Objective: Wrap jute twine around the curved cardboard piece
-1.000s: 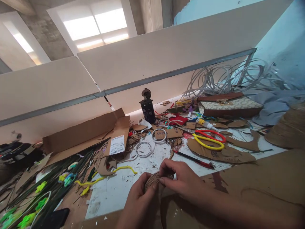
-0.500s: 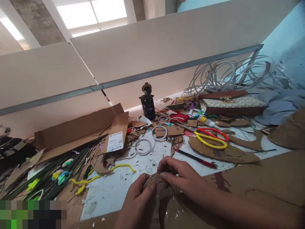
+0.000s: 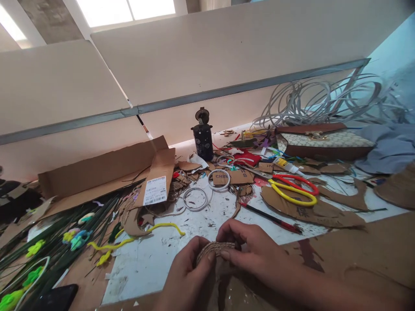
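Observation:
Between my hands is a curved piece wrapped in rows of brown twine (image 3: 215,247), low in the middle of the view. My left hand (image 3: 191,263) grips its left end, thumb on the near face and fingers behind. On the right end, my right hand (image 3: 248,244) pinches it between thumb and bent fingers. Below the twine-wrapped piece hangs a darker brown part that I cannot make out well. Beyond my hands lie a red and black pen (image 3: 270,217), two white rings and scissors (image 3: 292,190) with one red and one yellow handle.
A long cardboard box (image 3: 106,177) holds dark stems and pipe-cleaner flowers (image 3: 79,239) lie at left. Behind stands a black bottle (image 3: 202,140) with its lid up. Cardboard scraps, a glue tube (image 3: 287,165), a patterned bag (image 3: 324,144) and coiled white tubing (image 3: 311,103) fill the right.
The view has shifted slightly, and a dark phone-like object now shows at lower left. Both hands keep hold of the twine-wrapped piece, which has turned a little flatter.

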A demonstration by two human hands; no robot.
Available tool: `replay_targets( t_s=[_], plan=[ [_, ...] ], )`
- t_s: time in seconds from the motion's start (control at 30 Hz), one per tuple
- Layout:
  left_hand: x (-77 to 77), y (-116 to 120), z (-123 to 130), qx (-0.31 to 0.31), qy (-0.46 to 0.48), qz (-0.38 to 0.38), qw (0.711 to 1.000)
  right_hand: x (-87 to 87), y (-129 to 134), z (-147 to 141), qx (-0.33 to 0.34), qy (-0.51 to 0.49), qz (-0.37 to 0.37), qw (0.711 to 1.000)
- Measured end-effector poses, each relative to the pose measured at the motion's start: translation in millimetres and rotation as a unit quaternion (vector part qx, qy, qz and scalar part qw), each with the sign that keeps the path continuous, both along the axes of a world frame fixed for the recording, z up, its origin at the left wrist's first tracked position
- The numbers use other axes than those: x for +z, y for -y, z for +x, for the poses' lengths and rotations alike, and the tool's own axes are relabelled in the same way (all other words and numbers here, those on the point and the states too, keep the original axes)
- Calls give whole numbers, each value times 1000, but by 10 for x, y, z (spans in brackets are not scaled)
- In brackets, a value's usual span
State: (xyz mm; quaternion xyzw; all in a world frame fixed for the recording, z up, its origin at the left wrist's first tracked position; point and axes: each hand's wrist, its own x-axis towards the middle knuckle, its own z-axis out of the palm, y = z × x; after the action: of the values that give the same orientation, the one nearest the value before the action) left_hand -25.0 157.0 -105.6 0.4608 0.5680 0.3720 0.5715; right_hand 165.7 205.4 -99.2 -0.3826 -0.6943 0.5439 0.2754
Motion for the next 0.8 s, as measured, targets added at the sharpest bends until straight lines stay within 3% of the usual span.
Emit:
replay_targets(
  t_s=[0.17,0.37,0.6,0.8],
  plan=[
    [21,1,-7,-20,-39,14,999,-15,9,-16,1,-9,-20,1000],
    [74,-7,10,-26,-22,-1,999,-23,1,-11,5,-10,-11,1000],
    [-16,17,-22,24,39,-20,999,-74,-35,-2,-7,-31,-20,999],
    [-59,17,-47,16,36,-13,999,-65,-31,-6,-6,26,-4,1000]
  ],
)
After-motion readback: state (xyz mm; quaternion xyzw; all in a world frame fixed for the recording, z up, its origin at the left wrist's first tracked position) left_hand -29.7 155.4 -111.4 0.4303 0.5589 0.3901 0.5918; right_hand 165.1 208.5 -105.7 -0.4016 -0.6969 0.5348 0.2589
